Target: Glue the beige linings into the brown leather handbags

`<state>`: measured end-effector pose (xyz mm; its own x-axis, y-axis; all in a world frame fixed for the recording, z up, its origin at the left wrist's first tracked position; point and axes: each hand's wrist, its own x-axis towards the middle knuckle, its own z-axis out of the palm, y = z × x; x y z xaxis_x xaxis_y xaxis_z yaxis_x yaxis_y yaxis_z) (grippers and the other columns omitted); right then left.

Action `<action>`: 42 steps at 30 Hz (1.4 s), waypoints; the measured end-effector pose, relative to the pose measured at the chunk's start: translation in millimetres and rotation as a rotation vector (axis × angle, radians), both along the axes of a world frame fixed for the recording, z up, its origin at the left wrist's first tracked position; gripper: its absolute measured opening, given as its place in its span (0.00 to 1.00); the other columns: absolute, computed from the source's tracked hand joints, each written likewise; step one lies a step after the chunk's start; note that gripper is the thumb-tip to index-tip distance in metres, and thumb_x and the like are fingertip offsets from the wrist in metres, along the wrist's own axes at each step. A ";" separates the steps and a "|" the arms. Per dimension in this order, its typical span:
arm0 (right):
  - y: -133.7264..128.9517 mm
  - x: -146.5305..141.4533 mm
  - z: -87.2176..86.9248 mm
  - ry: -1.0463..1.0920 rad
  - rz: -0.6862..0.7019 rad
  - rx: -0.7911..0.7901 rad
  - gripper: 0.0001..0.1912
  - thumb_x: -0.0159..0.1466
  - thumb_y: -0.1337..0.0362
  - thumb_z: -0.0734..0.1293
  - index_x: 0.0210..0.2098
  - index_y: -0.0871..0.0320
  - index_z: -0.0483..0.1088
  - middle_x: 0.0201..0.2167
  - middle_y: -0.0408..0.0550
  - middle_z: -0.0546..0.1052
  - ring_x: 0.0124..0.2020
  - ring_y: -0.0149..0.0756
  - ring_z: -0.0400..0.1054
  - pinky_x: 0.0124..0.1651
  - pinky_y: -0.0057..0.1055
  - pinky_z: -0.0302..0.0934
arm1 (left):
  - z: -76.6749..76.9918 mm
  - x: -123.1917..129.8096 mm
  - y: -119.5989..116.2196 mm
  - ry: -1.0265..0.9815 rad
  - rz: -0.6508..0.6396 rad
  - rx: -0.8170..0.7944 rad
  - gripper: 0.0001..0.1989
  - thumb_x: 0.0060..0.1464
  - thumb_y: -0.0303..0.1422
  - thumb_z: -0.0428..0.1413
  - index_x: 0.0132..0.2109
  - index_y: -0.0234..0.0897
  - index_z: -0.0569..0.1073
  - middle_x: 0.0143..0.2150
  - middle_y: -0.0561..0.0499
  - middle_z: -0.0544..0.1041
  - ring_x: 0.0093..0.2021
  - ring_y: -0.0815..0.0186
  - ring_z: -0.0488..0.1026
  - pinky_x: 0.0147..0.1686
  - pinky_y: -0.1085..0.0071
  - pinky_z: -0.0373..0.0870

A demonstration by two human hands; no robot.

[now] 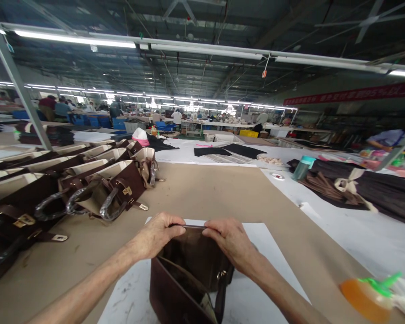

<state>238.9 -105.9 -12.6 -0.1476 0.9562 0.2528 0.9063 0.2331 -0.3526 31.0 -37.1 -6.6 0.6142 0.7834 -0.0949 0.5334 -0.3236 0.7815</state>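
Note:
A dark brown handbag [170,290] stands open on a white paper sheet [131,297] in front of me. My left hand [160,234] pinches the far top edge of the bag between thumb and fingers. A short way to the right, my right hand [227,238] grips the same edge, its thumb on the near side. Between the two hands a strip of the brown rim shows. Inside the bag I see brown lining. A strap with metal fittings hangs at the bag's right side; the bag's bottom is cut off by the picture's edge.
Several brown handbags [121,189] with wrapped handles stand in rows at the left on the tan table covering [205,189]. An orange bottle [366,297] with a green cap lies at the right. Farther back are a teal-lidded cup [303,168] and dark material [388,193]. People work in the background.

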 end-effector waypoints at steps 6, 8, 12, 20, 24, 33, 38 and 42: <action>6.3 -24.6 9.8 -0.090 0.030 -0.019 0.14 0.64 0.64 0.62 0.23 0.56 0.70 0.21 0.42 0.74 0.23 0.31 0.64 0.27 0.29 0.46 | -0.7 0.2 -1.7 0.046 0.004 0.045 0.16 0.52 0.41 0.48 0.31 0.35 0.74 0.20 0.57 0.57 0.24 0.70 0.54 0.25 0.75 0.52; 7.9 -30.7 9.1 -0.115 0.047 -0.017 0.14 0.65 0.64 0.61 0.24 0.57 0.70 0.21 0.43 0.74 0.23 0.31 0.64 0.26 0.29 0.46 | 1.3 0.6 -3.4 0.049 0.007 0.054 0.16 0.51 0.42 0.48 0.32 0.35 0.75 0.21 0.56 0.61 0.25 0.70 0.56 0.27 0.75 0.54; 11.8 -41.6 3.9 -0.149 0.079 -0.019 0.13 0.64 0.66 0.59 0.24 0.57 0.69 0.21 0.44 0.73 0.22 0.31 0.62 0.25 0.30 0.43 | 5.2 0.6 -6.4 0.055 0.006 0.098 0.17 0.52 0.42 0.47 0.32 0.35 0.76 0.22 0.56 0.65 0.27 0.68 0.59 0.30 0.75 0.56; 5.4 -10.0 14.0 -0.087 0.068 -0.036 0.13 0.64 0.63 0.62 0.23 0.57 0.69 0.22 0.42 0.70 0.25 0.31 0.62 0.28 0.28 0.47 | 8.7 -2.2 -6.3 0.114 0.009 0.091 0.14 0.51 0.39 0.47 0.26 0.36 0.69 0.20 0.57 0.56 0.25 0.70 0.55 0.26 0.76 0.51; -13.6 30.1 12.0 -0.011 0.004 -0.030 0.11 0.63 0.66 0.63 0.25 0.57 0.70 0.28 0.41 0.69 0.32 0.31 0.63 0.33 0.26 0.51 | 10.7 -3.1 -5.4 0.109 -0.005 0.052 0.14 0.51 0.40 0.47 0.27 0.37 0.70 0.21 0.57 0.57 0.25 0.70 0.55 0.25 0.77 0.51; -25.3 34.9 -3.2 0.194 -0.055 0.002 0.14 0.65 0.66 0.59 0.24 0.57 0.69 0.24 0.40 0.67 0.29 0.30 0.63 0.33 0.27 0.54 | 12.2 -6.8 -6.6 0.088 -0.043 0.022 0.15 0.51 0.41 0.46 0.30 0.37 0.73 0.23 0.56 0.65 0.28 0.68 0.60 0.29 0.76 0.56; -35.0 33.3 -4.4 0.190 -0.113 -0.020 0.15 0.64 0.66 0.59 0.21 0.57 0.67 0.22 0.40 0.68 0.27 0.32 0.64 0.31 0.28 0.56 | 8.7 -5.6 -6.7 0.082 -0.040 0.038 0.15 0.51 0.41 0.47 0.28 0.36 0.71 0.22 0.56 0.62 0.27 0.69 0.60 0.30 0.76 0.56; -46.2 21.9 -1.8 0.083 -0.151 0.027 0.11 0.65 0.67 0.58 0.28 0.58 0.69 0.31 0.49 0.71 0.35 0.40 0.65 0.39 0.36 0.58 | 10.1 -3.7 -12.4 0.084 -0.009 0.058 0.13 0.50 0.39 0.48 0.26 0.36 0.71 0.20 0.56 0.58 0.26 0.69 0.58 0.28 0.76 0.54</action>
<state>260.8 -152.1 -14.3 0.0201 0.9586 0.2841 0.8998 0.1065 -0.4231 27.3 -49.4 3.5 0.6129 0.7837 -0.1009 0.5931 -0.3718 0.7141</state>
